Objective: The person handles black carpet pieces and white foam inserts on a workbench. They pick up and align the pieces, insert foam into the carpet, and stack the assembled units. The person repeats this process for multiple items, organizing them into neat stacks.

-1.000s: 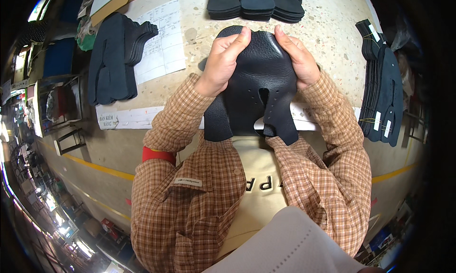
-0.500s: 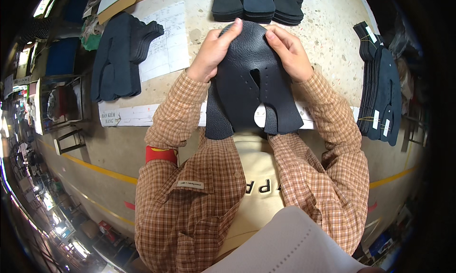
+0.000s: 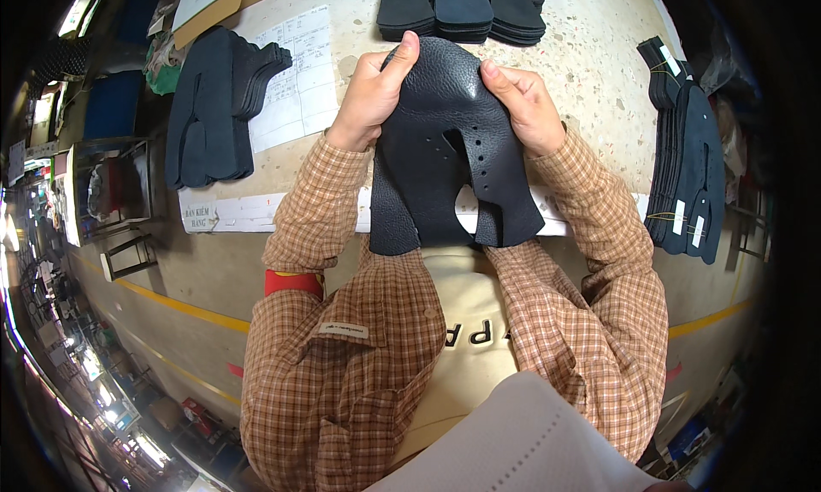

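Observation:
A black leather shoe upper [image 3: 428, 94] with a pebbled grain is stretched between my two hands above the table's near edge. My left hand [image 3: 369, 97] pinches its rounded far end from the left, thumb on top and fingers curled beneath. On the opposite side my right hand [image 3: 523, 105] grips the edge the same way. Below the rounded part, the upper has a slit with rows of small punched holes along both sides. Its two flaps hang towards my body, past the table edge. The fingers underneath are partly hidden by the leather.
Stacks of dark cut uppers lie on the speckled table [image 3: 599, 90]: a left stack [image 3: 198, 120], a far stack [image 3: 462, 11], and a tied right stack [image 3: 691, 150] with white tags. A written sheet [image 3: 301, 85] lies by the left stack, near cardboard [image 3: 227, 14].
The upper's slit has spread wider and its right flap has twisted, so the right row of holes shows more plainly. My right hand has shifted slightly down, the left slightly leftward.

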A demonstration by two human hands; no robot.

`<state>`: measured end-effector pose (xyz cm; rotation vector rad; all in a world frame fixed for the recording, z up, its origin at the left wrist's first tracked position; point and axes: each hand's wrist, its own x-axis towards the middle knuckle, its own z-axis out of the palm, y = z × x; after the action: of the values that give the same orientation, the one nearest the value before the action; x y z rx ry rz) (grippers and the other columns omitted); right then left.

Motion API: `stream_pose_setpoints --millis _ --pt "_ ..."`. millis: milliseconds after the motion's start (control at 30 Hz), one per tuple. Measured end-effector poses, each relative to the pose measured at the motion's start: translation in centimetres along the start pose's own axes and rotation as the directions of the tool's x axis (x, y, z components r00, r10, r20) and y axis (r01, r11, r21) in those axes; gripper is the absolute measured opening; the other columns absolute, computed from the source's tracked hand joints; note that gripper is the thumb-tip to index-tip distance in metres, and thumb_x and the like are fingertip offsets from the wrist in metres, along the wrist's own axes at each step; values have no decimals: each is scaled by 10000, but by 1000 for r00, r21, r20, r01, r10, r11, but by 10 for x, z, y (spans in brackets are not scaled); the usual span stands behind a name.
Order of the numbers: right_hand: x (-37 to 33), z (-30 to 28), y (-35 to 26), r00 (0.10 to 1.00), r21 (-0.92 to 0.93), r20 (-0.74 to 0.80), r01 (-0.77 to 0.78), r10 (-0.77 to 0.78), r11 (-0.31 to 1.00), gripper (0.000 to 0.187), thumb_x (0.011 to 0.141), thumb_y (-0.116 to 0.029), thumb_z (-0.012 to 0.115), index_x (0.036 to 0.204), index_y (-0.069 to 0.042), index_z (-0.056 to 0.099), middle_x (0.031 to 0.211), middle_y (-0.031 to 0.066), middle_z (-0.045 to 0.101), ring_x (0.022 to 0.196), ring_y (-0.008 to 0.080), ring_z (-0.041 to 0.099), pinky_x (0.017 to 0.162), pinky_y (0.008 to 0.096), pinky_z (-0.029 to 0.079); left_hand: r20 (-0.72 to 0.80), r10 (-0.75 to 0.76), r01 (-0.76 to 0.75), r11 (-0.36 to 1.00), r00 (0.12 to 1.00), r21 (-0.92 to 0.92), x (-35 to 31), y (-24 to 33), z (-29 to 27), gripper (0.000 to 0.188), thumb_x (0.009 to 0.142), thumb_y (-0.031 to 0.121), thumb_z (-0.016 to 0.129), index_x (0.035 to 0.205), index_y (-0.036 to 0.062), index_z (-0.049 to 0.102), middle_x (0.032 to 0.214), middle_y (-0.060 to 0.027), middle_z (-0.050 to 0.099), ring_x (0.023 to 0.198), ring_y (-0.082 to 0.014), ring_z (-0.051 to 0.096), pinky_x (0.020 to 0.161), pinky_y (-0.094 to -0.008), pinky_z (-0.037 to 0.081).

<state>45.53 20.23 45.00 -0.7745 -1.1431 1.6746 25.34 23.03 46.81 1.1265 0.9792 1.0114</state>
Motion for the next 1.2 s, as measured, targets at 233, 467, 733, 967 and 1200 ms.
stream_pose_setpoints --millis 233,467,733,967,1200 --pt "0 0 2 999 100 24 -42 40 994 417 1009 -345 519 1020 33 695 880 53 713 732 63 644 672 200 522 4 3 -3 1000 1000 13 0 1 -1 478 1000 413 522 731 42 659 709 51 601 633 -6 493 568 -188 408" --pt "1 4 -5 984 131 25 -177 175 975 443 1008 -379 507 1019 21 697 881 62 715 734 77 659 683 209 539 -7 18 -18 998 1000 54 1 -3 -4 476 988 427 542 724 48 655 697 56 589 621 -6 476 551 -191 399" --pt "19 -1 -9 999 -465 8 37 -38 885 359 899 -373 679 868 -17 697 638 17 620 551 53 531 536 248 453 -77 186 -171 970 979 174 17 -2 -16 344 965 333 619 758 58 612 663 97 480 599 5 359 526 -193 294" --pt "52 -7 -50 940 -900 266 321 -212 294 332 880 -290 709 938 27 630 587 52 460 554 74 391 495 279 337 31 371 -354 855 928 380 28 -3 19 230 1006 194 518 842 33 530 723 -2 449 726 -56 418 654 -228 379" --pt "70 2 -58 966 -781 235 122 108 613 182 861 -168 700 801 3 715 605 -35 587 543 54 470 522 258 404 18 677 -641 687 735 343 32 -11 20 303 973 227 598 742 42 535 638 56 468 626 -32 394 577 -217 356"
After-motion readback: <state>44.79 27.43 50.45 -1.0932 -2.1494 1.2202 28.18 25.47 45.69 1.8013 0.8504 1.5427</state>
